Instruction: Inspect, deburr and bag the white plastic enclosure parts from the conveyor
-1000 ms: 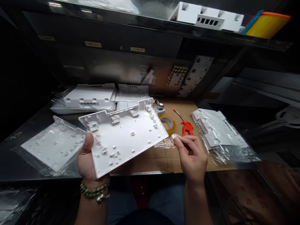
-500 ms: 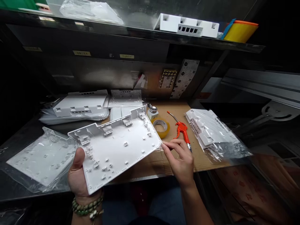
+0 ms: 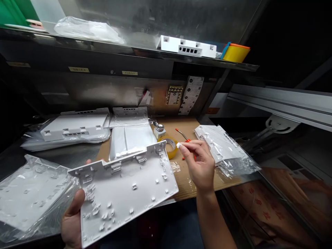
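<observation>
A white plastic housing panel (image 3: 124, 193) is tilted toward me, its inner side with clips and posts facing up. My left hand (image 3: 72, 221) grips its left edge, thumb on the inner face and fingers underneath. To the right of the panel, my right hand (image 3: 201, 164) is raised over the cardboard. Between its thumb and fingertips is a small white piece (image 3: 178, 145), maybe a wad of cloth or cotton. Behind that hand lies a red air blow gun (image 3: 183, 135), partly hidden. A roll of yellow tape (image 3: 168, 149) and a metal-topped bottle (image 3: 160, 130) stand nearby.
Bagged white panels lie at left (image 3: 33, 190) and right (image 3: 218, 141). More white housings (image 3: 75, 126) are stacked at the back left. Cardboard (image 3: 185, 188) covers the bench. The overhead shelf (image 3: 124, 50) carries another housing (image 3: 186, 46) and a yellow container (image 3: 236, 53).
My right hand has lifted off the panel's right corner, and the white piece now shows in its fingertips. The panel sits lower and further left in view; the camera view has also shifted.
</observation>
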A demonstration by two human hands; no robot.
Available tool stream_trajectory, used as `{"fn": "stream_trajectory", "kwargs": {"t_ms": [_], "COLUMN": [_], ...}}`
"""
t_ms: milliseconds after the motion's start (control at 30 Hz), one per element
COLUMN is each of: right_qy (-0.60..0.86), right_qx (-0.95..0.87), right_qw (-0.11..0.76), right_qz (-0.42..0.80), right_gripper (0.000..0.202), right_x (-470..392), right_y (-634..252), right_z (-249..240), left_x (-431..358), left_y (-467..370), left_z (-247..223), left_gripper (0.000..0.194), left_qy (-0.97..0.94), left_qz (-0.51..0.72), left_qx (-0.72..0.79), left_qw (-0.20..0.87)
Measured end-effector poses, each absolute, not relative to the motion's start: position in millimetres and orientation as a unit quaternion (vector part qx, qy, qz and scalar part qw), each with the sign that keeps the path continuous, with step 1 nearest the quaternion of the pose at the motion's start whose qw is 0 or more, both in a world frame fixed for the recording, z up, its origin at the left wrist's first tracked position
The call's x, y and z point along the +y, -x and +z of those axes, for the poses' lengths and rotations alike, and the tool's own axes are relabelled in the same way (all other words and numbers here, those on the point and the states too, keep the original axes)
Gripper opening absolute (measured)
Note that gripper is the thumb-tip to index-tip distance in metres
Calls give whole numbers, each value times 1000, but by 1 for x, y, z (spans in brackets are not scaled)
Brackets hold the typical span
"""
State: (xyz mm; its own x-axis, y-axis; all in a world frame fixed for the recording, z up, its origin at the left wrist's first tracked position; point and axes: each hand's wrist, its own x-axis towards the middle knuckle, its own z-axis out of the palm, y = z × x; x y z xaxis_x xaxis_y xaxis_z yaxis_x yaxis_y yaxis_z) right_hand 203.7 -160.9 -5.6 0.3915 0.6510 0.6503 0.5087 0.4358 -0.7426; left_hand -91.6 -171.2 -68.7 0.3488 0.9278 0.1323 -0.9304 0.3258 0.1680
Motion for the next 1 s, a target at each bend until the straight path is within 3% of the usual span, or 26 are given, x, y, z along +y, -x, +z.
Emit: {"fn": "stream_trajectory", "kwargs": {"t_ms": [267,433,533,700,867,1000], "right_qy": [521,536,565,531,437,428], "right_qx": [-571,-562,-536,-543,-626,-631], "right_qw": [632,627,626,650,645,646], "right_qz": [56,56,36,2,26,3], "right_gripper": [11,10,13,7,22,26], "right_x": [-154,-151,-145,-150,-167,-167], "right_y": [-186,-196,-207,-186,-133,-123], "right_z": [-3,-17,-23,-9,13,14], "left_x": [-173,-172,-172,-176,-183,-185], "left_y": [103,88,71,40,4,-10], "left_z": [-72,-68,-60,-37,-17,-12], "left_gripper": [53,52,60,75,49,44], "left_qy": [-159,-155,-150,-139,-178,-212], "left_qz": [530,550,565,564,566,578], "left_qx": [83,61,65,195,239,214], "left_qw": [829,818,809,790,768,759]}}
